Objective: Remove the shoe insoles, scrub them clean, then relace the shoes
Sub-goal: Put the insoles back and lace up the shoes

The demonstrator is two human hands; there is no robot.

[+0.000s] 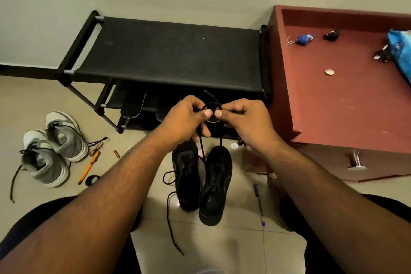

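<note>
Two black shoes stand on the tiled floor between my knees: the left black shoe with loose laces trailing toward me, and the right black shoe. A black lace rises from the right shoe and loops between my hands. My left hand and my right hand each pinch this lace between thumb and fingers, held up in front of the shoe rack. Pale insoles lean on the rack's lower shelf.
A black shoe rack stands against the wall. A red-brown cabinet with small items sits at right. Grey sneakers with untied laces lie at left, near pens and a battery. A blue pen lies at right.
</note>
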